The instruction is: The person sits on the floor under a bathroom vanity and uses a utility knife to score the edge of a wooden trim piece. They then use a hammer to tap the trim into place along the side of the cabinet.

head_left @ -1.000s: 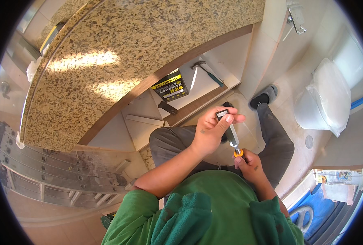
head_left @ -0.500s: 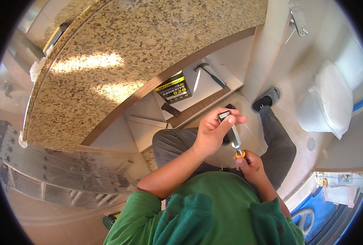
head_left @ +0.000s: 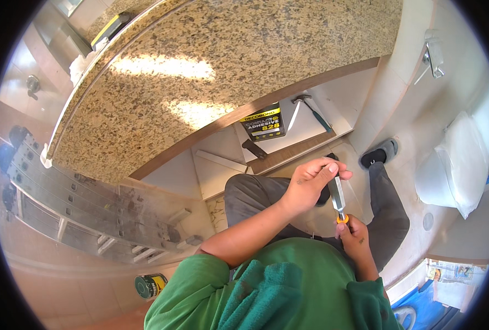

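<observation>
Flat, shiny-bladed chisel (head_left: 337,195), apparently steel, in left hand (head_left: 312,184) and right hand (head_left: 356,236).

Chisel blade (head_left: 338,195): smooth, glossy metal
Chisel collar (head_left: 343,219): plastic
Countertop (head_left: 277,60): glossy stone
Counter edging (head_left: 170,152): matt, wood-like
Toilet wrap (head_left: 464,165): creased, glossy plastic
Trousers (head_left: 255,198): matt cloth

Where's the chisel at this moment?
In the head view, the chisel is right of centre, held between the right hand below and the left hand above.

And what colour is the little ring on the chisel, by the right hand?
The ring is yellow-orange. It shows best in the head view.
</observation>
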The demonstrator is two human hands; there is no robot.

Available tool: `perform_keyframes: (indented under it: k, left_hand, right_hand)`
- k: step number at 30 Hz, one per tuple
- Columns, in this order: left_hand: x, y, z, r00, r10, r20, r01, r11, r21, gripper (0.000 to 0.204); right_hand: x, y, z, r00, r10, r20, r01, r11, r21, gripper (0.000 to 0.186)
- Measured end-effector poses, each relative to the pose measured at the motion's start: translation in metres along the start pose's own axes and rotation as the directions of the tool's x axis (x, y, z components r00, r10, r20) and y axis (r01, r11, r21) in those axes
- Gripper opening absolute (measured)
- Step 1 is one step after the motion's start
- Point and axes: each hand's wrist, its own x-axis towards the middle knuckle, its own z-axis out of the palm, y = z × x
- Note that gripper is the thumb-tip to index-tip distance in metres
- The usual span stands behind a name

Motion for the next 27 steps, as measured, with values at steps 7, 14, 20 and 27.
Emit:
perform_keyframes:
  k: [7,14,20,27]
  left_hand:
    - [-0.006,-0.001,-0.004,0.998,-0.003,-0.059,0.001,0.999,-0.040,0.033]
    - [-0.003,0.004,-0.037,0.955,0.187,-0.228,-0.162,0.979,0.124,0.035]
    - [0.019,0.058,-0.089,0.733,0.278,-0.621,-0.349,0.937,0.008,0.019]
    - [0.004,0.039,-0.092,0.846,0.175,-0.504,-0.246,0.966,-0.077,0.027]
  right_hand:
    - [0.005,-0.005,0.006,0.999,-0.009,0.034,0.010,1.000,-0.003,0.034]
    - [0.007,-0.007,0.007,1.000,-0.015,0.016,0.016,1.000,-0.022,0.032]
    - [0.001,-0.005,0.002,0.997,0.078,0.005,-0.078,0.997,-0.012,0.024]
    - [0.014,-0.034,0.020,0.976,0.058,0.211,-0.083,0.991,0.107,0.030]
